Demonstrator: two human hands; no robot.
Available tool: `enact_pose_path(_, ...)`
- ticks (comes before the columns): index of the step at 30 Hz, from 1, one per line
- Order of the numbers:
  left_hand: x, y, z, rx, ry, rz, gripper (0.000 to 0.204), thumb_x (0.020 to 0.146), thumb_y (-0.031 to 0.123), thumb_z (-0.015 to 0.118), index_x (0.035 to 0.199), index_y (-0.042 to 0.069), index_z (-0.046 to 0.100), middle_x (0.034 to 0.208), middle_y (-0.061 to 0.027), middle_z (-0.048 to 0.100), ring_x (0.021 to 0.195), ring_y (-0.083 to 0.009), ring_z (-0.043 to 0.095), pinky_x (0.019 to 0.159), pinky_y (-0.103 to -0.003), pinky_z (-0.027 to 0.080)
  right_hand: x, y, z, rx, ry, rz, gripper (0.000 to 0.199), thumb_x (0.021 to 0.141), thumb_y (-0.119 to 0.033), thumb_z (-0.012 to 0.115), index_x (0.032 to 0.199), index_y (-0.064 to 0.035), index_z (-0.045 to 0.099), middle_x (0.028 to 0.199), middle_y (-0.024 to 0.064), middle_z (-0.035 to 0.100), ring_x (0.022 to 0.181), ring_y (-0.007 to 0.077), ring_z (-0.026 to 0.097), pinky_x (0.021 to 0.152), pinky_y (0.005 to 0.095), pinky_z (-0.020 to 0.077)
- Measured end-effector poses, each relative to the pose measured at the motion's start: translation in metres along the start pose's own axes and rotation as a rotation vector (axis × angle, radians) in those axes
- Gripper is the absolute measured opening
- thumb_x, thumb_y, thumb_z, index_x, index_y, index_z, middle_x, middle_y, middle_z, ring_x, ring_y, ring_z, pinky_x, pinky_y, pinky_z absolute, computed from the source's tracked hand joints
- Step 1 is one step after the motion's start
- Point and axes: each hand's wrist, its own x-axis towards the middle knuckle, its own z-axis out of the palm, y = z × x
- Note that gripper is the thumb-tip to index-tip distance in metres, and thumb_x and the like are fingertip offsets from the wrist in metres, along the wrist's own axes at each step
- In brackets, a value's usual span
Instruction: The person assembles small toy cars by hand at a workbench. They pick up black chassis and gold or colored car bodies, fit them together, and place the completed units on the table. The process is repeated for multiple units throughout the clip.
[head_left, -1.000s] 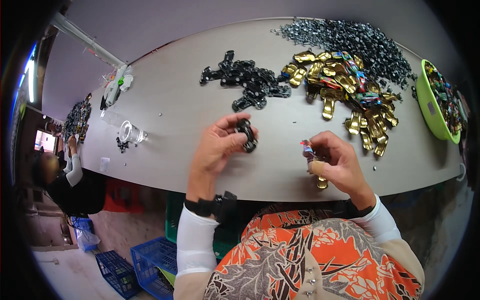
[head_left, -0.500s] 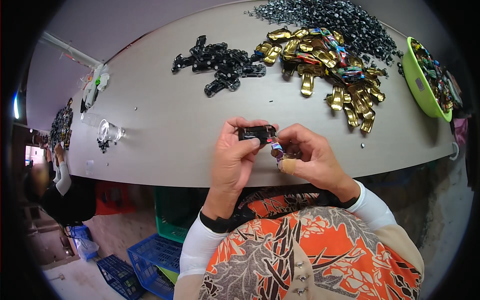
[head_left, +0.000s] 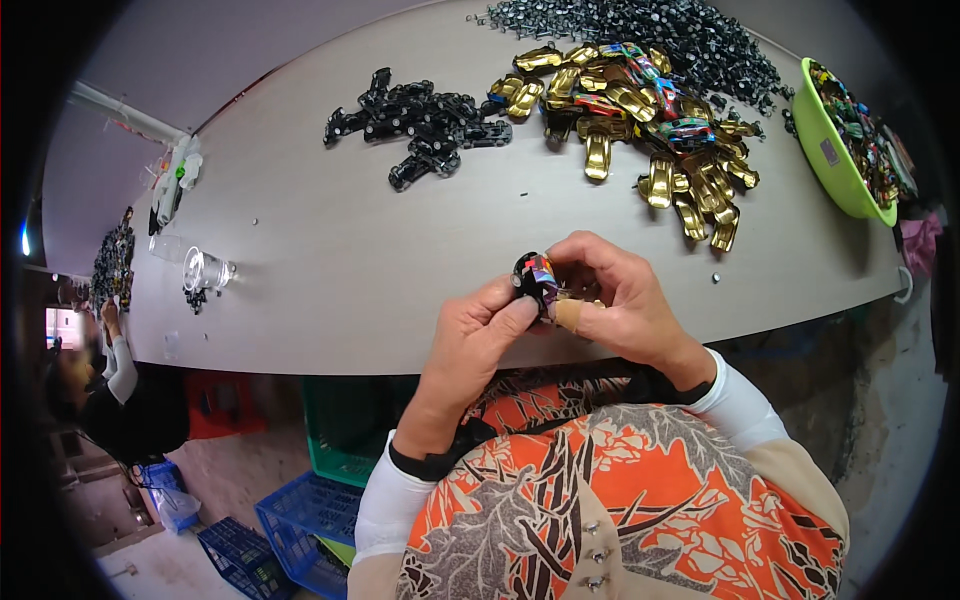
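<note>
Just above the table's front edge, my two hands meet on a small toy car. My left hand [head_left: 468, 338] pinches its black chassis [head_left: 523, 283] between thumb and fingers, with a wheel showing on the side. On its right side sits a brightly patterned body shell [head_left: 542, 270], gripped by my right hand [head_left: 632, 308], whose thumb wears a tan bandage. Chassis and shell touch; whether they are locked together is hidden by my fingers. Beyond my hands lie a heap of black chassis [head_left: 425, 125] and, right of it, a heap of gold and multicoloured car shells [head_left: 598, 155].
Small dark wheel-like parts [head_left: 690, 45] spread along the far edge. A lime-green basin [head_left: 832, 155] of colourful pieces stands at the right. Left are a clear plastic cup [head_left: 207, 270] and another person's arm [head_left: 122, 368]. Blue crates [head_left: 300, 520] sit below the table.
The chassis has been turned from lying flat to on edge, and the patterned shell has come up against it. My hands have drawn closer together.
</note>
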Motion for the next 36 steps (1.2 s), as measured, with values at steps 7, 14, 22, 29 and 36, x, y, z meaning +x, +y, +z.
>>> enact_pose_path(7, -0.003, 0.011, -0.008, -0.013, -0.031, -0.089, 0.057, 0.072, -0.003, 0.071, 0.125, 0.001, 0.051, 0.102, -0.0072, 0.062, 0.090, -0.0097, 0.059, 0.080, -0.022, 0.049, -0.003, 0.008, 0.000, -0.048, -0.045, -0.040, 0.031, 0.077, 0.000, 0.061, 0.107, 0.0006, 0.051, 0.090, 0.0034, 0.057, 0.082, 0.0065, 0.054, 0.070, 0.0217, 0.0456)
enact_pose_path(14, -0.002, 0.000, -0.026, -0.399, 0.025, -0.074, 0.044, 0.069, -0.006, 0.068, 0.111, 0.001, 0.056, 0.103, -0.0132, 0.062, 0.092, -0.0197, 0.062, 0.078, -0.028, 0.052, -0.006, -0.003, 0.001, 0.039, 0.059, -0.009, 0.037, 0.076, 0.001, 0.061, 0.110, -0.0030, 0.048, 0.092, 0.0009, 0.054, 0.083, 0.0050, 0.052, 0.070, 0.0208, 0.0444)
enact_pose_path(22, -0.004, -0.001, -0.016, -0.435, 0.043, -0.044, 0.043, 0.071, -0.008, 0.066, 0.111, 0.001, 0.054, 0.102, -0.0114, 0.061, 0.091, -0.0209, 0.062, 0.076, -0.033, 0.057, -0.005, 0.003, 0.012, -0.005, 0.061, -0.142, 0.032, 0.080, 0.003, 0.057, 0.109, -0.0027, 0.046, 0.093, 0.0035, 0.058, 0.082, 0.0057, 0.055, 0.070, 0.0211, 0.0466)
enact_pose_path(29, -0.005, -0.005, -0.014, -0.427, 0.071, -0.043, 0.040, 0.070, -0.009, 0.066, 0.108, 0.001, 0.055, 0.100, -0.0106, 0.061, 0.090, -0.0186, 0.062, 0.075, -0.032, 0.057, -0.006, 0.006, 0.014, -0.117, 0.072, -0.162, 0.029, 0.079, 0.003, 0.055, 0.107, -0.0020, 0.046, 0.092, 0.0045, 0.059, 0.079, 0.0058, 0.055, 0.067, 0.0211, 0.0472)
enact_pose_path(36, -0.006, -0.004, -0.008, -0.314, 0.104, -0.002, 0.039, 0.070, -0.009, 0.068, 0.107, -0.001, 0.057, 0.101, -0.0082, 0.061, 0.089, -0.0148, 0.060, 0.077, -0.026, 0.055, -0.004, 0.015, 0.013, -0.229, 0.037, -0.193, 0.029, 0.077, 0.004, 0.055, 0.104, -0.0008, 0.047, 0.087, 0.0056, 0.057, 0.074, 0.0076, 0.055, 0.063, 0.0219, 0.0454)
